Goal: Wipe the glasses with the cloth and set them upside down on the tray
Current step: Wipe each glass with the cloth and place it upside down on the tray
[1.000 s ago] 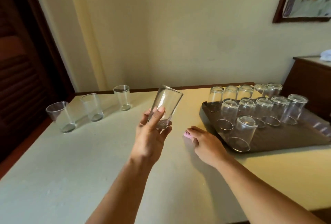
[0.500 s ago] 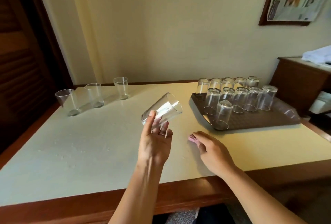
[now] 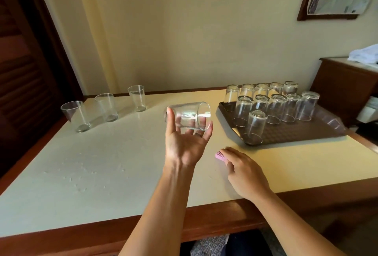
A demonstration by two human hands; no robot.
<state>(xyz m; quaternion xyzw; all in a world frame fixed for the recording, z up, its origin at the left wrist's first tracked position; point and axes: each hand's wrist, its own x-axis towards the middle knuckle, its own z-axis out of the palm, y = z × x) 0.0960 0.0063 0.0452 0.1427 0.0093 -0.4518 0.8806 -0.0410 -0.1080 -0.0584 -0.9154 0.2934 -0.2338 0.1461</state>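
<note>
The left hand [image 3: 185, 145] cradled a sideways glass [image 3: 189, 117] in curled fingers; the right hand [image 3: 244, 170] pinched a pink cloth [image 3: 220, 156] at its fingertips.

A pale table [image 3: 102, 163] with a wooden edge carries everything. On it stand three upright glasses [image 3: 107, 107], a brown tray [image 3: 296, 133] and a pink cloth [image 3: 220, 156].

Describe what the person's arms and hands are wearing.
Nothing shows on either: the left hand and right hand are bare, with no gloves, rings, watch or bracelets visible. Both forearms are bare too, with no sleeve in view up to the frame edge.
</note>
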